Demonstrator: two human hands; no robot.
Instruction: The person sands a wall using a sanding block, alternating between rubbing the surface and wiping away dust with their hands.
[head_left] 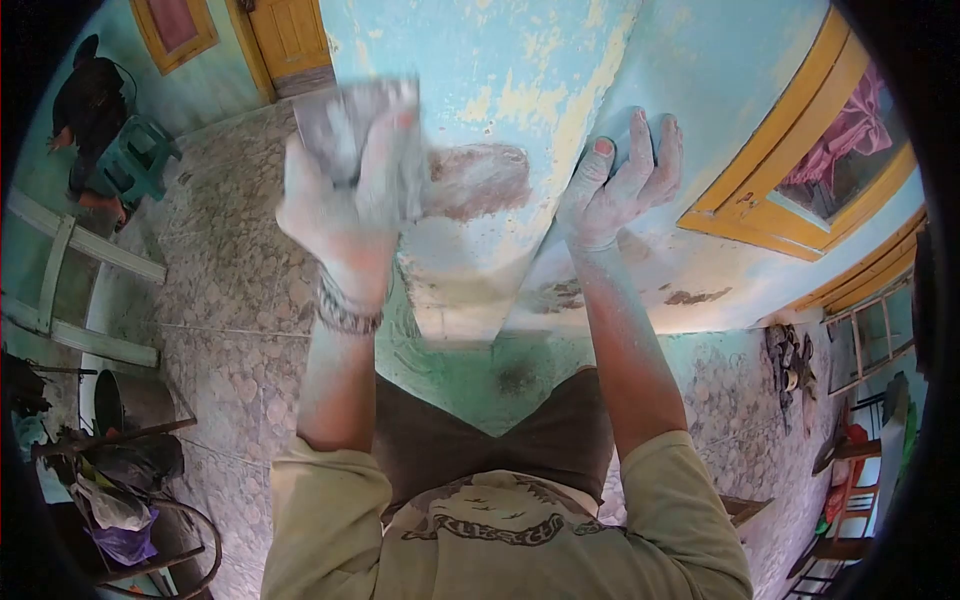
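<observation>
My left hand (345,205), coated in pale dust, grips a flat grey sanding sheet or block (350,115), smeared by motion, beside the corner of the blue wall (450,60). A rough brown patch (480,182) shows on the wall just right of it, with peeling yellowish spots above. My right hand (625,185), also dusty, rests near the wall's inner corner. Its fingers are apart and slightly curled, and nothing is in them.
A person in dark clothes (95,110) bends near a green plastic stool (138,155) at upper left. A pale wooden frame (100,250) and a metal pot (135,400) stand left. A yellow-framed window (780,150) is right; shoes (790,365) lie below it.
</observation>
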